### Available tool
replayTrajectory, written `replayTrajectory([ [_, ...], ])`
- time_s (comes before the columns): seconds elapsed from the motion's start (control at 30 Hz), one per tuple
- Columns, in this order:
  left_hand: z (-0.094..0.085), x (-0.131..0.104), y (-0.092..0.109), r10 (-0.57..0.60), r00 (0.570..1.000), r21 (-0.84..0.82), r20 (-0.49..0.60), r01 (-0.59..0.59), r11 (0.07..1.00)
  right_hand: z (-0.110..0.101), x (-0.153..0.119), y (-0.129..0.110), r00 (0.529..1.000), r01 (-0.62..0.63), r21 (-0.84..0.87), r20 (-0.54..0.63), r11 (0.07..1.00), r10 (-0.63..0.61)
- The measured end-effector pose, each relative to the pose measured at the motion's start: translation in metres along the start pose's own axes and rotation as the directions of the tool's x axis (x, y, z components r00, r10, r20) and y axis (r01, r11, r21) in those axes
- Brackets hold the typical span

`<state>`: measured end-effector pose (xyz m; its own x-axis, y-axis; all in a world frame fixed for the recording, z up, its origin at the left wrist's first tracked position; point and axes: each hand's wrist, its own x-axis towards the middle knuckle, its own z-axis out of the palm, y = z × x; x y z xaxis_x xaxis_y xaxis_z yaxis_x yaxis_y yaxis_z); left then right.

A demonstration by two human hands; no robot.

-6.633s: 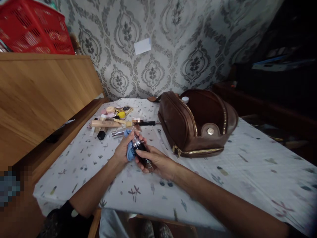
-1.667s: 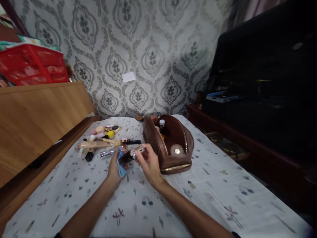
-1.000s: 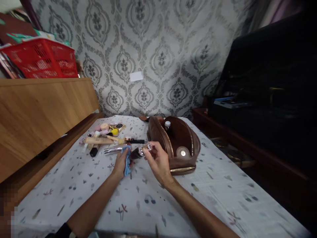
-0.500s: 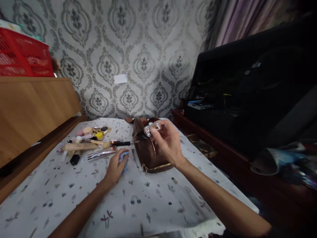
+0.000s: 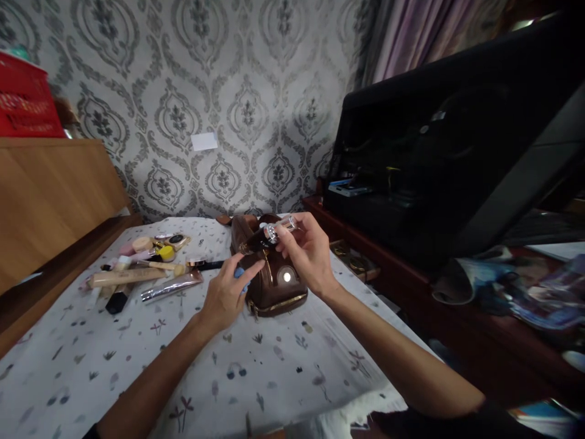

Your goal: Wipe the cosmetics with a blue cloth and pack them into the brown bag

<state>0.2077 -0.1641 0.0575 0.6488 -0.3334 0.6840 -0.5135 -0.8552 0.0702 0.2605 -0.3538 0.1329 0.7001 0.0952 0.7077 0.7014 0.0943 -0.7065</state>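
My right hand (image 5: 311,256) pinches a small shiny silver cosmetic tube (image 5: 278,230) between thumb and fingers, above the brown leather bag (image 5: 277,294). The bag lies on the patterned cloth, with gold zips on its front. My left hand (image 5: 223,300) holds a crumpled blue cloth (image 5: 242,279), mostly hidden by the fingers. Its index finger points toward the bag's left side. Left of that hand lie a silver squeeze tube (image 5: 171,286) and a black stick-shaped cosmetic (image 5: 211,265).
A pile of makeup, with a beige tube (image 5: 125,277), a brush (image 5: 159,265) and a yellow-lidded pot (image 5: 166,252), covers the left of the table. A wooden cabinet (image 5: 59,195) with a red basket (image 5: 27,100) stands left. A large black screen (image 5: 434,158) stands right.
My left hand has moved up and right to the bag's edge with the blue cloth. My right hand still holds the silver tube over the bag. The view has shifted right.
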Motion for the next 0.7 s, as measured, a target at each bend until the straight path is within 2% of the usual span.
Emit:
replayTrajectory([
  [0.13,0.002,-0.002,0.002,0.014,0.996,0.041,-0.09,-0.01,0.999,0.0,0.001,-0.002,0.999,-0.027,0.033,-0.038,0.999,0.028],
  [0.3,0.007,0.002,0.002,0.109,0.961,0.034,-0.254,-0.104,0.994,-0.006,0.004,-0.006,0.993,-0.076,0.025,-0.084,0.997,0.078],
  [0.57,0.007,0.01,0.005,0.078,0.969,-0.043,-0.236,-0.091,0.995,-0.017,0.011,-0.002,0.991,-0.102,-0.056,-0.093,0.993,0.096],
  [0.7,0.003,0.014,0.002,0.065,0.977,-0.064,-0.202,-0.079,0.995,-0.02,0.019,0.018,0.996,-0.084,-0.24,-0.063,0.967,0.071],
])
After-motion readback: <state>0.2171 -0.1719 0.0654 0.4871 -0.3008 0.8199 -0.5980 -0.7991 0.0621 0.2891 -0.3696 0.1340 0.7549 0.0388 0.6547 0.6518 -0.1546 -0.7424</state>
